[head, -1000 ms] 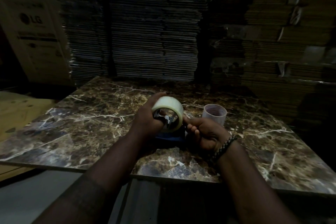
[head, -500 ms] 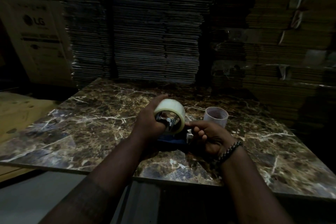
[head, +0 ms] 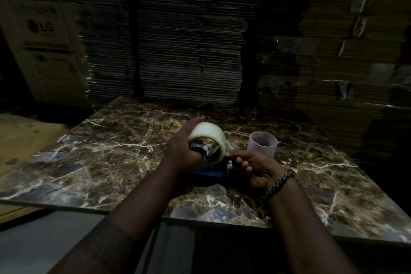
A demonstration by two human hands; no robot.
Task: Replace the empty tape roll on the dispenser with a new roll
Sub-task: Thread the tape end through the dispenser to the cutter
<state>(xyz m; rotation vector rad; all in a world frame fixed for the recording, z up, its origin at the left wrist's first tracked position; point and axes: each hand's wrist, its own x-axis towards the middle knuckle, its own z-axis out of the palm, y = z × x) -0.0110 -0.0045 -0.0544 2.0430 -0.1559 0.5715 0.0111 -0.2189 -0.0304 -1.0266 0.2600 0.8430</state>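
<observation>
A full roll of clear tape [head: 209, 134] sits on the hub of a blue tape dispenser [head: 210, 172], whose shiny metal parts show through the roll's hole. My left hand [head: 181, 147] wraps around the roll from the left, thumb over its top. My right hand [head: 255, 168] is closed on the dispenser's handle just right of the roll. The empty tape core [head: 262, 147], a pale cardboard ring, stands upright on the marble table [head: 111, 153] behind my right hand.
Tall stacks of flattened cardboard [head: 169, 40] rise right behind the table. A large printed carton [head: 42, 35] stands at the back left, and a wooden board [head: 24, 138] lies left of the table. The table's near edge runs under my forearms.
Both hands and the dispenser stay in nearly the same place. The view has shifted slightly, and the roll sits a little lower on the hub.
</observation>
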